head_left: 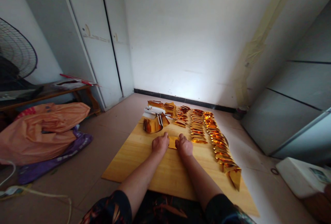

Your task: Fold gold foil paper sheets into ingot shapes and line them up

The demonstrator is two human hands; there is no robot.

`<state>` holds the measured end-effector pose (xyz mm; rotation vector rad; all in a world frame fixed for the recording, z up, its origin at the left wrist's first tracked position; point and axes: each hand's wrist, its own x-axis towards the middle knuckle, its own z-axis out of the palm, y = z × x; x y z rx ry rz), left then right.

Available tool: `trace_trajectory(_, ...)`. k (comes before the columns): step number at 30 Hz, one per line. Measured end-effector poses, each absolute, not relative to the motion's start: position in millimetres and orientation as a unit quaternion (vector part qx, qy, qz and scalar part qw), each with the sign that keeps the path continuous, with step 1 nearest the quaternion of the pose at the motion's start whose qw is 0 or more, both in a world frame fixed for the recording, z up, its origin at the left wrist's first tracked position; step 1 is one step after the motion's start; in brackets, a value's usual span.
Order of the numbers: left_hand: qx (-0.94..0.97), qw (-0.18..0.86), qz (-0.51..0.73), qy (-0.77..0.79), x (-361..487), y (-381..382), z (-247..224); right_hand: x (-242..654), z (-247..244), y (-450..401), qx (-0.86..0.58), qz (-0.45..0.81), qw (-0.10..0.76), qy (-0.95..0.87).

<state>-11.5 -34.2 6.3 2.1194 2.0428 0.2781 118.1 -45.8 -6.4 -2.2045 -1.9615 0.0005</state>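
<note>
A small gold paper piece lies low over the wooden board, held at both ends. My left hand is closed on its left end and my right hand is closed on its right end. Just beyond my left hand sits a curved stack of gold sheets. Folded gold pieces stand in rows to the right: a short row, a middle row and a long row that reaches toward the board's right front corner.
Behind the curved stack are a white object and more gold bundles. An orange bag lies on the floor at left, below a bench with a fan. A white box stands at right.
</note>
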Motion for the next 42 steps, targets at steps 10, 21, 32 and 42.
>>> trace_trajectory(10,0.747,0.033,0.127,0.651,-15.0,-39.0,1.8,122.7,-9.0,-51.6,-0.731,-0.031,0.110,-0.672)
trace_trajectory(21,0.814,0.016,0.133,0.565,-16.2,-33.5,3.1,127.4,-5.3,-55.0,-0.711,-0.007,0.122,-0.692)
trace_trajectory(32,0.823,0.050,0.149,0.546,-34.3,-52.3,1.6,117.3,3.2,-61.8,-0.724,0.077,0.164,-0.666)
trace_trajectory(42,0.827,0.067,0.134,0.543,-37.1,-63.5,5.5,110.8,-0.3,-80.8,-0.718,0.056,0.166,-0.673)
